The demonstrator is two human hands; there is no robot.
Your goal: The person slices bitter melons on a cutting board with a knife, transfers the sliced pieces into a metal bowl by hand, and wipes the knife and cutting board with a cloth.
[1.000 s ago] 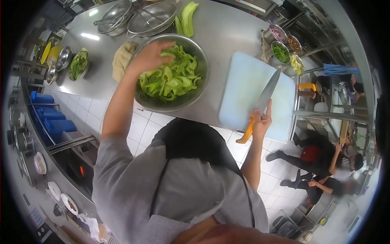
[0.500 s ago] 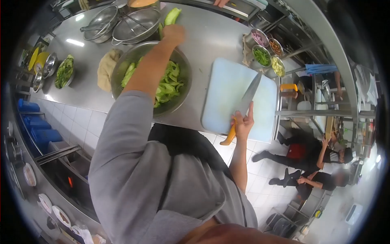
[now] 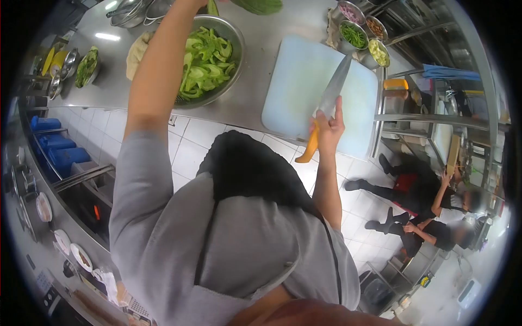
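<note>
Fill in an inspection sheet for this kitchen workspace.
Surface: metal table, shiny.
Job's things: bowl of green slices; knife, its blade over the cutting board; long green vegetable at the picture's top edge.
Clutter: cloth beside the bowl; small metal pots of chopped food beyond the board.
Hands: right hand grips the knife; left hand out of view.
Cables: nothing seen on the table.
Surroundings: white floor tiles, blue bins, people at the picture's right.
</note>
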